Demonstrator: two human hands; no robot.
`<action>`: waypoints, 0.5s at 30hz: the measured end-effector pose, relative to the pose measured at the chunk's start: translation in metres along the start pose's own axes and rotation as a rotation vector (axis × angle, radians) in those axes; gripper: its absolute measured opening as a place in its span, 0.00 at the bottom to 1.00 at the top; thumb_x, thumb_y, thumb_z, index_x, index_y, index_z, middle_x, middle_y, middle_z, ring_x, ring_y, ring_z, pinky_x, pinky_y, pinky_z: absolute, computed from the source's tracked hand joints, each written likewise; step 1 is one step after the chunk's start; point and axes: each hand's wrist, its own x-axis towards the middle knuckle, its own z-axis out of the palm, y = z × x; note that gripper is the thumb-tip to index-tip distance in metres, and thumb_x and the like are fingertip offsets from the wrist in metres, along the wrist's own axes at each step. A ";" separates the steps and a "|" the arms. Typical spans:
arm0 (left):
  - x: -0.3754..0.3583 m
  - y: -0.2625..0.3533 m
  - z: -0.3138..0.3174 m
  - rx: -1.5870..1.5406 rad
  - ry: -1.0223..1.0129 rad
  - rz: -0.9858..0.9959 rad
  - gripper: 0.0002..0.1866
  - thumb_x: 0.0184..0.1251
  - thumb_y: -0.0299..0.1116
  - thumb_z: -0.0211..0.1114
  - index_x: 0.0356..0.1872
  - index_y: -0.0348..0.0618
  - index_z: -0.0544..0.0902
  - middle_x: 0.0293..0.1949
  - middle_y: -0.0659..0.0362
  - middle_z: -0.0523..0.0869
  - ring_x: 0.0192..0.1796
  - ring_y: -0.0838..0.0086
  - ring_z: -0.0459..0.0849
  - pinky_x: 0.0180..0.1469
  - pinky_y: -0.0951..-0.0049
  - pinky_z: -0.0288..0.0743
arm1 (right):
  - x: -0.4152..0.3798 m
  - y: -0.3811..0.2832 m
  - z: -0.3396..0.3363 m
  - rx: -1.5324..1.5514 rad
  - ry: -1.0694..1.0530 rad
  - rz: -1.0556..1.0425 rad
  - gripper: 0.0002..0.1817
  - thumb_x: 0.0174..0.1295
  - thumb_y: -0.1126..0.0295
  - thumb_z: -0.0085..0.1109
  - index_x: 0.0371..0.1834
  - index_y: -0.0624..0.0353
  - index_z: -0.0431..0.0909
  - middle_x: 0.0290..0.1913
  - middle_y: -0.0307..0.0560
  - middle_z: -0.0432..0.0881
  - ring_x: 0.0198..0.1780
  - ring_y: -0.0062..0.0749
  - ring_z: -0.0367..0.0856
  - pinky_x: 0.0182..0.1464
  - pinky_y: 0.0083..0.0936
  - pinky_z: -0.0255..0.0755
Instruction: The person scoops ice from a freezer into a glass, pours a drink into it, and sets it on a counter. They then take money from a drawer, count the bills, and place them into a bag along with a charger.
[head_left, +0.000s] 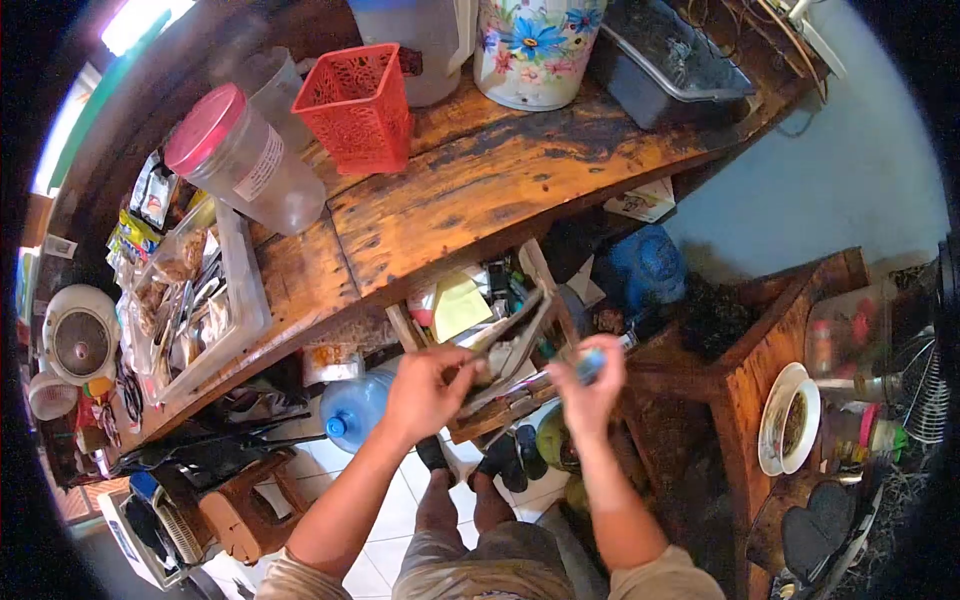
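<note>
My left hand [428,392] is over the near left part of an open wooden drawer [492,405], its fingers pinched together on something I cannot make out. My right hand [588,385] is just right of the drawer, fingers closed round a small blue-green object [590,364] that is blurred. Inside the drawer lie a pale yellow paper [461,308], a dark strap-like item [525,330] and mixed small things. The strap-like item extends close to my left hand's fingertips; whether they touch is unclear.
Above the drawer runs a wooden counter [450,215] holding a red basket [357,110], a pink-lidded jar [245,160] and a plastic tray [245,300]. A blue water bottle [355,410] stands below on the left. At right is a wooden frame [740,400] with white dishes [775,420].
</note>
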 end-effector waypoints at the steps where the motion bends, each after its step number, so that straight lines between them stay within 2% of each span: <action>1: -0.003 0.006 0.003 -0.022 -0.025 -0.065 0.07 0.62 0.29 0.66 0.35 0.36 0.86 0.29 0.49 0.86 0.29 0.65 0.85 0.36 0.69 0.77 | -0.008 -0.005 0.011 0.017 -0.120 0.155 0.20 0.47 0.65 0.76 0.37 0.58 0.74 0.33 0.36 0.73 0.35 0.23 0.71 0.38 0.23 0.67; 2: -0.007 0.004 0.004 -0.026 -0.032 -0.081 0.07 0.62 0.29 0.66 0.35 0.36 0.86 0.29 0.49 0.86 0.29 0.65 0.85 0.36 0.69 0.77 | -0.019 -0.011 0.021 0.033 -0.240 0.319 0.18 0.51 0.63 0.74 0.34 0.60 0.75 0.31 0.37 0.74 0.34 0.21 0.71 0.36 0.23 0.67; 4: -0.005 0.000 0.005 0.013 -0.006 -0.108 0.07 0.62 0.29 0.66 0.35 0.35 0.86 0.29 0.50 0.86 0.30 0.70 0.84 0.34 0.72 0.76 | -0.026 0.015 0.030 0.108 -0.274 0.428 0.17 0.59 0.60 0.68 0.29 0.63 0.76 0.27 0.38 0.76 0.33 0.19 0.71 0.35 0.23 0.66; 5: -0.003 -0.004 0.001 0.024 0.081 -0.087 0.08 0.61 0.30 0.66 0.34 0.34 0.86 0.25 0.50 0.85 0.25 0.72 0.83 0.30 0.73 0.75 | -0.024 0.027 0.032 0.027 -0.222 0.286 0.19 0.62 0.59 0.64 0.26 0.65 0.74 0.23 0.37 0.74 0.29 0.17 0.69 0.32 0.23 0.65; 6: -0.001 -0.009 -0.005 0.031 0.079 -0.089 0.08 0.61 0.30 0.66 0.34 0.34 0.86 0.25 0.50 0.85 0.25 0.72 0.83 0.30 0.73 0.75 | -0.023 0.035 0.024 -0.038 -0.195 0.261 0.17 0.62 0.60 0.63 0.26 0.64 0.75 0.21 0.37 0.75 0.26 0.16 0.70 0.30 0.22 0.65; 8: 0.004 -0.021 -0.015 0.175 0.222 -0.181 0.08 0.59 0.29 0.65 0.34 0.33 0.86 0.18 0.53 0.83 0.20 0.76 0.80 0.25 0.74 0.73 | -0.016 0.028 0.010 0.075 -0.242 0.425 0.15 0.63 0.62 0.62 0.25 0.62 0.77 0.20 0.36 0.76 0.23 0.16 0.70 0.27 0.20 0.64; 9: 0.008 -0.029 -0.016 0.094 0.257 -0.213 0.08 0.57 0.29 0.64 0.30 0.33 0.85 0.13 0.57 0.79 0.16 0.79 0.77 0.21 0.74 0.70 | -0.012 0.020 0.003 0.042 -0.263 0.451 0.13 0.63 0.64 0.61 0.25 0.61 0.77 0.20 0.36 0.77 0.23 0.17 0.72 0.26 0.20 0.64; 10: 0.010 -0.023 -0.020 0.093 0.257 -0.219 0.08 0.57 0.29 0.64 0.30 0.33 0.85 0.13 0.57 0.79 0.16 0.79 0.77 0.21 0.74 0.70 | -0.011 0.023 -0.008 0.060 -0.335 0.488 0.08 0.64 0.69 0.58 0.33 0.63 0.81 0.26 0.32 0.78 0.27 0.14 0.73 0.30 0.17 0.63; 12: 0.015 -0.003 -0.033 0.123 0.223 -0.360 0.10 0.53 0.32 0.66 0.30 0.34 0.85 0.17 0.49 0.81 0.20 0.66 0.82 0.29 0.67 0.75 | -0.010 -0.003 -0.015 0.135 -0.357 0.478 0.09 0.65 0.67 0.58 0.33 0.62 0.80 0.25 0.32 0.77 0.26 0.14 0.72 0.30 0.17 0.63; 15: 0.014 -0.012 -0.029 0.210 0.271 -0.267 0.07 0.52 0.31 0.66 0.29 0.37 0.84 0.17 0.51 0.81 0.20 0.62 0.81 0.28 0.64 0.75 | -0.011 0.005 -0.017 -0.019 -0.452 0.463 0.11 0.66 0.65 0.58 0.32 0.62 0.79 0.24 0.32 0.76 0.26 0.15 0.72 0.30 0.17 0.63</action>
